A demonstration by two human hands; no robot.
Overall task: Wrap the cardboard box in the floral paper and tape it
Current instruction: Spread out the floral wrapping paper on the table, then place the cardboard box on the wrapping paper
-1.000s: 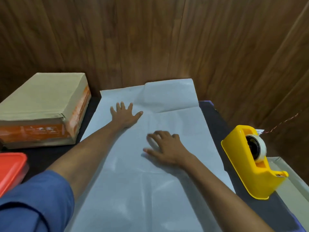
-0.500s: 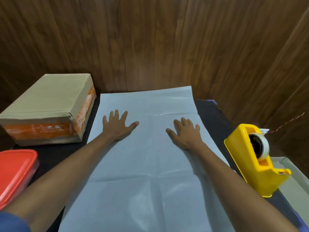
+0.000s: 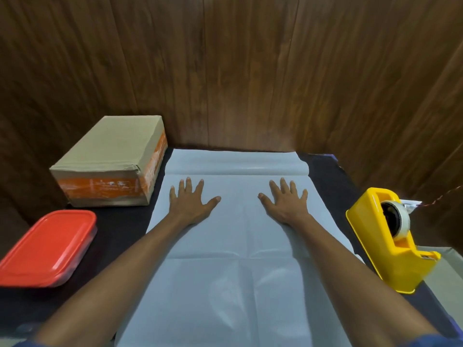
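Observation:
The wrapping paper (image 3: pixel 235 276) lies spread on the dark table, its plain pale side up, with fold creases across it. My left hand (image 3: pixel 191 200) presses flat on its far left part, fingers spread. On the far right part my right hand (image 3: pixel 285 200) lies flat the same way. The cardboard box (image 3: pixel 112 159), brown with orange tape on its sides, stands off the paper at the back left. A yellow tape dispenser (image 3: pixel 390 241) with a white roll sits at the right edge of the table.
A container with a red lid (image 3: pixel 47 246) sits at the front left. A dark wooden wall (image 3: pixel 238 71) closes the back and right. The black table (image 3: pixel 330 171) shows beside the paper. A pale tray edge (image 3: pixel 446 274) lies behind the dispenser.
The folded far flap of the paper has been laid flat. My right hand slid from the middle to the far right, fingers now spread. The view shifted down and right.

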